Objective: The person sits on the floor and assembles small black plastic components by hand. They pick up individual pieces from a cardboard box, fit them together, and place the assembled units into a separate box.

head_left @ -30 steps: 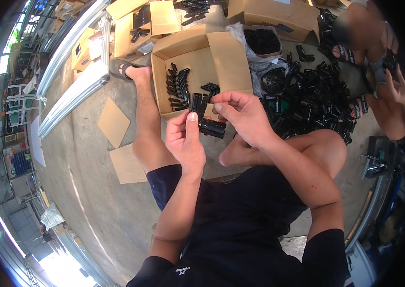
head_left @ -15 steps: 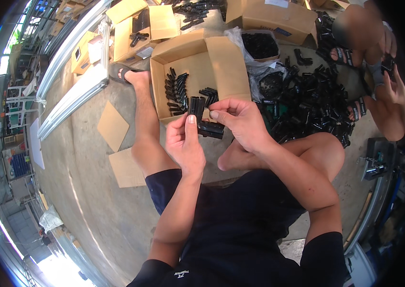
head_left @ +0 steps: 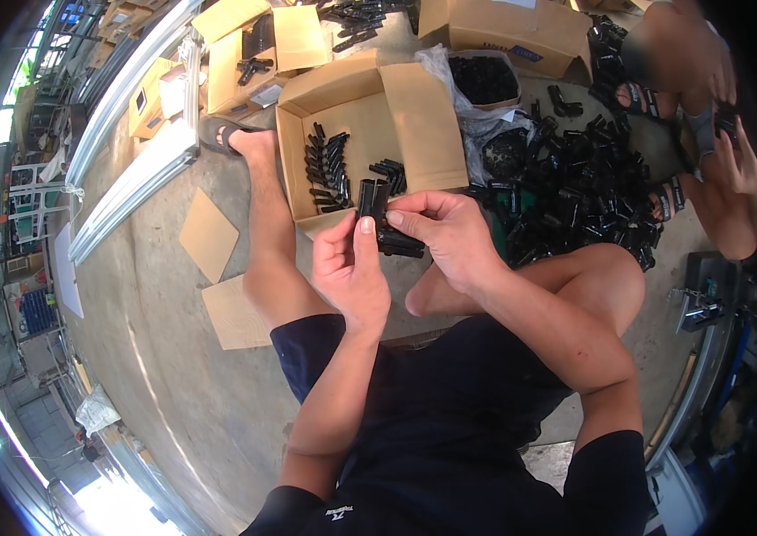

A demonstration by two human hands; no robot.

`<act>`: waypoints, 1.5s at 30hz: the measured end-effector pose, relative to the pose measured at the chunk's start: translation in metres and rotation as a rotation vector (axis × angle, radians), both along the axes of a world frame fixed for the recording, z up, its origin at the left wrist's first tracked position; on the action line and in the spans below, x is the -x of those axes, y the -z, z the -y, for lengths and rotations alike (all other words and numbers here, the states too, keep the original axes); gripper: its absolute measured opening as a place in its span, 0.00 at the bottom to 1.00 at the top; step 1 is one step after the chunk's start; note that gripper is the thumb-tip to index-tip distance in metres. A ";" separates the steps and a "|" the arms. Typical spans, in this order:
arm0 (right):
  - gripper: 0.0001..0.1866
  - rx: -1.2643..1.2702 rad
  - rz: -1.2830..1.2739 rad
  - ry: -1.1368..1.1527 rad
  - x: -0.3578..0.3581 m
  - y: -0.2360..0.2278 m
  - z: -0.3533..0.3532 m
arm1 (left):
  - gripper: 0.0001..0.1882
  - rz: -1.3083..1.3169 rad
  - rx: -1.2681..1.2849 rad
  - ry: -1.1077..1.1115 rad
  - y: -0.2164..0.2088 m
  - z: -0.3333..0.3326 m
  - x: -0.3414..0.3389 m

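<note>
Between my hands is a glossy black L-shaped fitting point(head_left: 373, 194), one arm pointing up and the other to the right. My left hand point(head_left: 353, 268) is closed on it, thumb lying along its upright arm. My right hand point(head_left: 450, 234) pinches at its right side with thumb and forefinger; whether a small part sits between those fingertips is hidden. Just beyond stands an open cardboard box point(head_left: 307, 96) with black fittings point(head_left: 328, 165) laid in rows at its left and a smaller group point(head_left: 387, 172) at its right.
A heap of black fittings point(head_left: 575, 192) covers the floor at the right, beside a plastic-lined box of small black parts point(head_left: 483, 80). A co-worker's hands point(head_left: 736, 143) hold a black piece at far right. Metal rails point(head_left: 133, 201) and flat cardboard pieces point(head_left: 209, 234) lie left.
My right fingertips have moved in from just beside the fitting to touch its side. The fitting has turned slightly in my left hand.
</note>
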State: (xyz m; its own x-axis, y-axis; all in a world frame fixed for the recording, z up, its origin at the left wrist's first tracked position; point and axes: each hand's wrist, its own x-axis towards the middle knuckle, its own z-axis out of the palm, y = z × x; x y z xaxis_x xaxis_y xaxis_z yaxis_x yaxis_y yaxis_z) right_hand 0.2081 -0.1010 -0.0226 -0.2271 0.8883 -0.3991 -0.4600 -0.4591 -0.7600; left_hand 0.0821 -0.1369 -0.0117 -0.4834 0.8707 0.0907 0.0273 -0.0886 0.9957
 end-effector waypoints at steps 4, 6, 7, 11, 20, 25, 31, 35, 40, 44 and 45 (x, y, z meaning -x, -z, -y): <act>0.06 0.013 0.012 0.025 0.002 -0.002 0.004 | 0.07 -0.002 -0.008 0.008 0.001 0.001 -0.001; 0.06 0.026 0.015 0.030 0.001 -0.002 0.004 | 0.07 0.000 -0.013 0.013 0.000 0.001 -0.003; 0.06 0.034 0.017 0.030 0.002 -0.001 0.005 | 0.07 0.003 -0.016 0.014 0.001 0.001 -0.002; 0.06 -0.073 0.143 0.020 0.006 0.000 0.007 | 0.07 -0.025 -0.004 0.010 0.001 0.002 -0.002; 0.06 -0.660 0.707 0.009 -0.004 -0.022 0.008 | 0.08 -0.077 -0.031 0.029 -0.008 0.006 -0.006; 0.04 -0.498 0.473 -0.065 -0.007 -0.032 0.005 | 0.08 -0.098 -0.066 0.030 -0.009 0.005 0.001; 0.05 -0.246 0.163 -0.054 -0.002 -0.009 0.008 | 0.08 -0.076 -0.056 0.056 -0.012 0.007 -0.001; 0.06 -0.375 0.360 -0.054 -0.005 -0.020 0.008 | 0.07 -0.058 -0.070 0.065 -0.014 0.003 -0.001; 0.05 -0.617 0.566 -0.011 -0.007 -0.041 0.005 | 0.08 -0.048 -0.070 0.064 -0.016 0.000 0.000; 0.05 -0.679 0.592 -0.060 -0.016 -0.040 -0.001 | 0.08 -0.062 -0.075 0.068 -0.019 0.001 -0.003; 0.04 -0.711 0.603 -0.055 -0.017 -0.044 -0.001 | 0.08 -0.067 -0.079 0.070 -0.020 0.001 -0.004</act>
State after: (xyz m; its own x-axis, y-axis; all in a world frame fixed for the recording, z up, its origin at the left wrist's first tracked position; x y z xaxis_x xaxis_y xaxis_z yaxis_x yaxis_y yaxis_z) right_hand 0.2247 -0.1001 0.0211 -0.2077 0.9633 0.1701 0.1118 0.1962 -0.9742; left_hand 0.0862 -0.1383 0.0082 -0.4118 0.8911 0.1906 0.0849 -0.1708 0.9816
